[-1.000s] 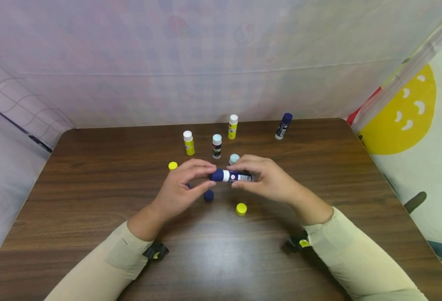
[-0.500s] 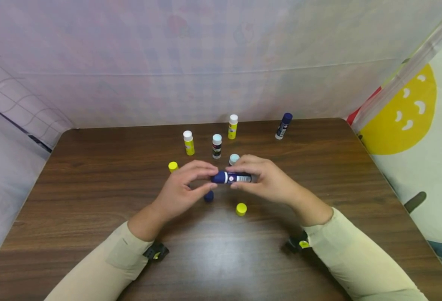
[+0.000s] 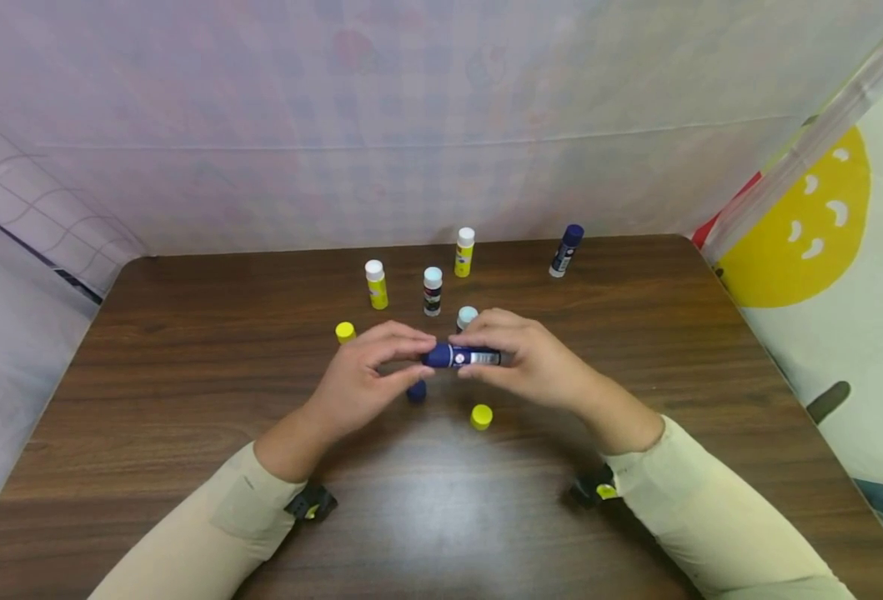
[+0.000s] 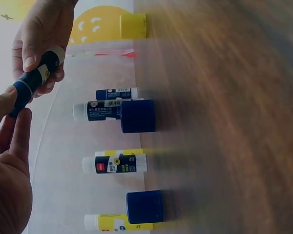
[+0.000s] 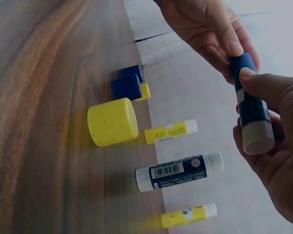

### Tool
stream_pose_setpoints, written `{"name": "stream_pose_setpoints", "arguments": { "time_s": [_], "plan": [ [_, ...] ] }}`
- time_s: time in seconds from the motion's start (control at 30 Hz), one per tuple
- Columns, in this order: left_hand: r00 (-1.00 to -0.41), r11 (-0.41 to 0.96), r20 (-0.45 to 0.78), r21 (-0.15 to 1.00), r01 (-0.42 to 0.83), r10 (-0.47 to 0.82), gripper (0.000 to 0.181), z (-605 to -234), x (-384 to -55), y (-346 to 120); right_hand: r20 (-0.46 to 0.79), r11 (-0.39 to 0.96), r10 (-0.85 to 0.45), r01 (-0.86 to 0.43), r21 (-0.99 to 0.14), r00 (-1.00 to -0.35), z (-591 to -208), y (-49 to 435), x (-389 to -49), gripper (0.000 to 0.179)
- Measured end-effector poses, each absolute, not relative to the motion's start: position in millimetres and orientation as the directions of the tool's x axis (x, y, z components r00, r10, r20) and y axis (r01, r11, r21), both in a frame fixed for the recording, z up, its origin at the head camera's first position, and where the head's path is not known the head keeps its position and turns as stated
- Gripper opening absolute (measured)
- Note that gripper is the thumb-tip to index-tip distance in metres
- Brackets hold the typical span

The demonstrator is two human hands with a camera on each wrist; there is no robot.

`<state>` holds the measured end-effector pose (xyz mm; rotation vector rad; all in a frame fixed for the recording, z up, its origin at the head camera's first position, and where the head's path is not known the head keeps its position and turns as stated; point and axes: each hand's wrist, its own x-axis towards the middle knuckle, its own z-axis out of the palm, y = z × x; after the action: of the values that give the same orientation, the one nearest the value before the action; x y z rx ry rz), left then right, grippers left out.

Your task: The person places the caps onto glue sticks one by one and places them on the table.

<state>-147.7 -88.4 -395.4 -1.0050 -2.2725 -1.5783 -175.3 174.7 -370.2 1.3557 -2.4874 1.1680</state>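
Both hands hold a dark blue glue stick [image 3: 479, 357] above the table, lying sideways in the head view. My left hand [image 3: 351, 383] pinches its blue cap [image 3: 437, 355] between thumb and fingers. Around the labelled body, the thumb and fingers of my right hand [image 3: 539, 360] keep a grip. Only a thin pale line shows between cap and body. The right wrist view shows the tube's whitish base [image 5: 258, 139]. Below the hands, a loose blue cap [image 3: 416, 391] and a yellow cap [image 3: 481, 417] rest on the table. Another blue cap [image 4: 144, 207] appears in the left wrist view.
Standing behind the hands are yellow glue sticks [image 3: 377, 287] with white tops and a dark one [image 3: 432, 293] with a pale top. Another pale-topped stick [image 3: 467, 317] is partly hidden by the right hand. A blue-capped stick [image 3: 565, 252] stands back right; a yellow cap [image 3: 345, 332] lies left.
The white band between the blue cap and the tube's body has shrunk to a thin line as cap and body came together. Both hands have stayed nearly in place.
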Motion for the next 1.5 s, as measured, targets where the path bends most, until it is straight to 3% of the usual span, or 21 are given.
{"name": "stream_pose_setpoints", "arguments": {
  "time_s": [0.4, 0.63, 1.13, 1.5],
  "plan": [
    [-0.818, 0.206, 0.439, 0.820, 0.534, 0.371, 0.026, -392.3, -144.5, -86.9, 0.495, 0.306, -0.676, -0.819, -0.486, -0.546, -372.0, 170.1, -174.6, 0.039],
    [-0.841, 0.204, 0.404, 0.845, 0.493, 0.360, 0.024, -390.4, -144.4, -85.8, 0.495, 0.321, -0.673, -0.820, -0.474, -0.549, -372.2, 169.7, -173.3, 0.039],
    [-0.837, 0.187, 0.405, 0.850, 0.493, 0.367, 0.026, -390.2, -144.3, -86.1, 0.503, 0.343, -0.680, -0.838, -0.425, -0.533, -372.0, 170.2, -174.3, 0.040],
    [-0.800, 0.176, 0.465, 0.813, 0.555, 0.379, 0.027, -389.4, -144.7, -83.9, 0.468, 0.414, -0.694, -0.836, -0.361, -0.546, -369.1, 171.1, -174.3, 0.039]
  ]
}}
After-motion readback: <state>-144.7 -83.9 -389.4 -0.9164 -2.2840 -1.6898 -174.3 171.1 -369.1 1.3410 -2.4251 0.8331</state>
